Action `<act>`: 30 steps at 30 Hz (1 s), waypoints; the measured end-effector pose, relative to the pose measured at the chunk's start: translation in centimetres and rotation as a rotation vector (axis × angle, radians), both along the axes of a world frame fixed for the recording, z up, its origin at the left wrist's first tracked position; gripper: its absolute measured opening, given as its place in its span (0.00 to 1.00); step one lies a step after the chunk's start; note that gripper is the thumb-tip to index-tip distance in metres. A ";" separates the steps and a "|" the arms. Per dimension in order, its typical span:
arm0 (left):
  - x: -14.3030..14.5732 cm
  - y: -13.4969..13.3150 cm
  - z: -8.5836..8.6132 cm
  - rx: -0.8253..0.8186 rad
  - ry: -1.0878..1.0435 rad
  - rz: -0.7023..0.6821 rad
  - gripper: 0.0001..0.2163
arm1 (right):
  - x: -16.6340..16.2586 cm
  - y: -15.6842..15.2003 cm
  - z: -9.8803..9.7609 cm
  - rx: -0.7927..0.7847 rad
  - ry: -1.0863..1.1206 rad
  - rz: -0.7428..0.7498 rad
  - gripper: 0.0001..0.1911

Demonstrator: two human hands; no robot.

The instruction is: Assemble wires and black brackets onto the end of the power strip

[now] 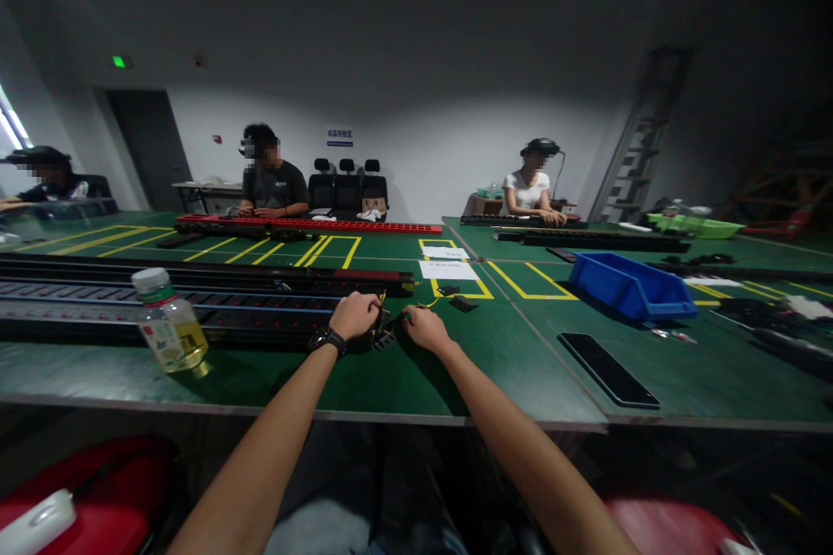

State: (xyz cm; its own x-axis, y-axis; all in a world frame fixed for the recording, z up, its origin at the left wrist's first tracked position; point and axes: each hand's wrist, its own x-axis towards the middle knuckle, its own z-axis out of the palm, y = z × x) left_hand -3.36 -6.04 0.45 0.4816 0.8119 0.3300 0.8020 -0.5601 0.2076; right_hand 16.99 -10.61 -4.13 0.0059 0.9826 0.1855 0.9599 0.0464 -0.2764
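My left hand (pixel 356 315), with a black watch on the wrist, is closed at the right end of a long black rail (pixel 286 331) with red dots along it. Small dark connectors with thin wires (pixel 383 338) hang beside its fingers. My right hand (pixel 424 328) is closed just to the right, its fingertips pointing at the same wires. What either hand pinches is hidden or too small to make out. Behind the right hand, a yellow wire (pixel 435 298) runs to a small black piece (pixel 463 303) on the green table (pixel 508 364).
A drink bottle (pixel 170 325) stands near the left front. To the right lie a phone (pixel 608 370) and a blue bin (pixel 631 286). Paper sheets (pixel 448 270) lie ahead. Co-workers sit across the table by a red rail (pixel 364 227) and black rails (pixel 592 240).
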 end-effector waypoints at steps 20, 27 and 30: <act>0.0 0.1 -0.1 0.004 0.004 0.004 0.15 | 0.0 -0.1 0.0 0.005 0.020 0.001 0.16; -0.1 -0.2 0.2 0.005 0.006 -0.003 0.15 | 1.2 1.1 0.3 0.039 0.163 -0.083 0.16; -0.1 -0.3 0.3 0.003 0.010 0.001 0.15 | 3.9 1.5 1.2 0.146 0.351 -0.382 0.19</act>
